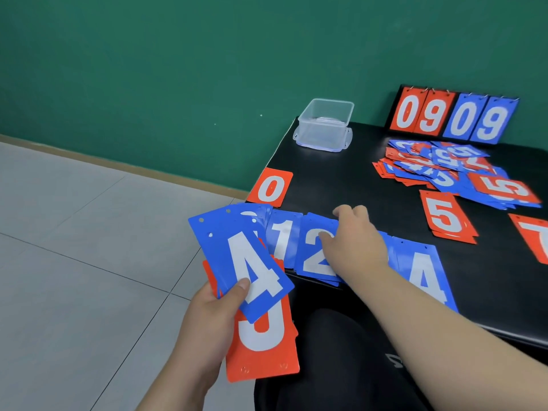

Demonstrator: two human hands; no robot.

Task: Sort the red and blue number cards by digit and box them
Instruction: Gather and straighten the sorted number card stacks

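Left hand point(207, 315) pinches a fan of plastic number cards, a blue "4" card point(252, 262) uppermost under the thumb, just left of the blue "2" pile point(314, 259). Right hand point(353, 241) lies on that pile; whether it grips cannot be told. The blue "4" pile point(424, 274), long axis pointing away, lies right of it, nearer the right hand. The clear plastic box point(326, 120), far behind, shows no cards.
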